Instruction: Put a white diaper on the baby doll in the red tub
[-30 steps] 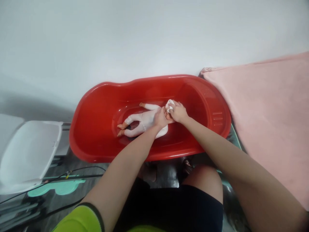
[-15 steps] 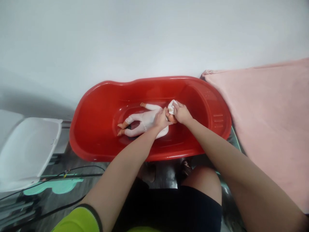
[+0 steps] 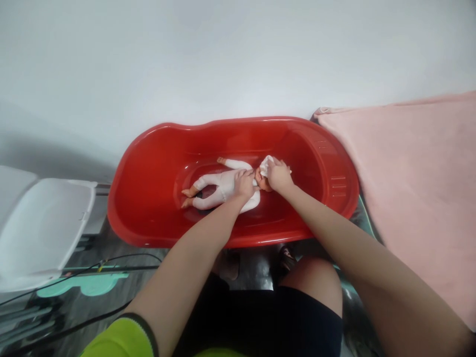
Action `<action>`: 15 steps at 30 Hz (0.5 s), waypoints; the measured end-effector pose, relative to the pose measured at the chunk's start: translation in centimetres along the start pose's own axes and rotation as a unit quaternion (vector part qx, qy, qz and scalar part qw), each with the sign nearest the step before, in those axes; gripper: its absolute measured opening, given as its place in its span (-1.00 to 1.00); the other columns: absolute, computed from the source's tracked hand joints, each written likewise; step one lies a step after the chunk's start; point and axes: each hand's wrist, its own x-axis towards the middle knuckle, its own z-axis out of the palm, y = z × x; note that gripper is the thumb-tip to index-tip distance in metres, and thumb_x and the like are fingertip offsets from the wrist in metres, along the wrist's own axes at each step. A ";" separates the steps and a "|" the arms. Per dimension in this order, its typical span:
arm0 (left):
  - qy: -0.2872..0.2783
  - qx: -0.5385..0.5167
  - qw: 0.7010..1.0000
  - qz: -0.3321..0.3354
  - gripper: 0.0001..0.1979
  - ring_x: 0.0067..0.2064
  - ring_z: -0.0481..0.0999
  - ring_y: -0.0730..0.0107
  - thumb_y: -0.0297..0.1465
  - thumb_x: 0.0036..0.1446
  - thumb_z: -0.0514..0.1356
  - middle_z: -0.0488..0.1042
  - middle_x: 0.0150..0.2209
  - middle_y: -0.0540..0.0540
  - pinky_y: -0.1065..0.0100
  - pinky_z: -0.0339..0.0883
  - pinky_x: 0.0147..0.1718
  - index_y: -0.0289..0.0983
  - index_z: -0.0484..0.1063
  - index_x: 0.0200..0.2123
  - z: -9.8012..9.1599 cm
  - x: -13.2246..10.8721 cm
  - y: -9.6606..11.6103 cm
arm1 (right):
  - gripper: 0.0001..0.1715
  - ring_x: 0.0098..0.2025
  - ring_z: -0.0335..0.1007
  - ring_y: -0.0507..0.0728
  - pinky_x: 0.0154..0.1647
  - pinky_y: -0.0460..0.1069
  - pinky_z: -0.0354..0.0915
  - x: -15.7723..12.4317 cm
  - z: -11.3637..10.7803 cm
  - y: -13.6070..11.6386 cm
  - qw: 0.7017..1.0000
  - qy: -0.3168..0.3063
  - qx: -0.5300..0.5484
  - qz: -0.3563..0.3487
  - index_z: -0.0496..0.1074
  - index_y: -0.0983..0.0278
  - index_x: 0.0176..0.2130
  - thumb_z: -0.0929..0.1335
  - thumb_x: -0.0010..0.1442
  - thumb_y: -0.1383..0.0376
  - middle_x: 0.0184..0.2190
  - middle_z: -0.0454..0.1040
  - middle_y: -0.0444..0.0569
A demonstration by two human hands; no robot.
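Note:
A doll [image 3: 217, 187] in a white suit lies on its back in the bottom of a red plastic baby tub [image 3: 148, 198], feet to the left. My left hand [image 3: 244, 182] rests on the doll's chest, fingers curled over it. My right hand [image 3: 278, 176] is closed around a small white cloth [image 3: 265, 165] and presses it against the doll's head, which is mostly hidden beneath both hands.
A pink towel [image 3: 416, 183] covers the surface to the right of the tub. A white plastic seat [image 3: 40, 228] stands at the left. Black cables [image 3: 111, 263] and a teal mat [image 3: 82, 286] lie on the floor. My knees are just below the tub's near rim.
The cloth in my right hand has shifted slightly over the doll's head. My left hand stays on the doll's chest. The view moved a little.

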 end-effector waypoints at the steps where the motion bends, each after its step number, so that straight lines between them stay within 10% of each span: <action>1: 0.001 0.002 1.000 0.001 -0.43 0.49 0.36 -0.14 -0.37 0.27 0.60 0.55 0.44 -0.17 -0.03 0.13 0.58 -0.20 0.64 0.31 0.0 0.0 0.0 | -0.17 0.64 0.12 0.62 0.67 0.60 0.03 -0.4 0.2 -0.6 1.000 0.002 -0.021 -0.021 0.38 0.40 0.56 0.39 0.48 0.11 0.60 0.26 0.35; 9: -0.001 0.008 1.000 -0.021 -0.68 0.52 0.35 -0.10 -0.48 0.30 0.49 0.60 0.31 -0.35 -0.01 0.12 0.59 -0.30 0.69 0.10 0.4 0.3 0.0 | -0.20 0.77 -0.09 0.44 0.79 0.52 -0.35 -0.5 0.7 -2.3 0.980 -0.067 -0.085 -0.165 0.32 0.34 0.65 0.16 0.56 0.35 0.70 0.11 0.14; 15: 0.017 0.013 1.000 -0.008 -0.52 0.47 0.40 -0.12 -0.34 0.32 0.56 0.58 0.37 -0.25 -0.03 0.16 0.56 -0.19 0.65 0.26 0.4 0.1 0.1 | -0.17 0.67 0.13 0.49 0.76 0.48 -0.13 1.8 0.4 -0.9 0.995 -0.015 -0.072 -0.072 0.31 0.42 0.62 0.33 0.51 0.20 0.54 0.36 0.32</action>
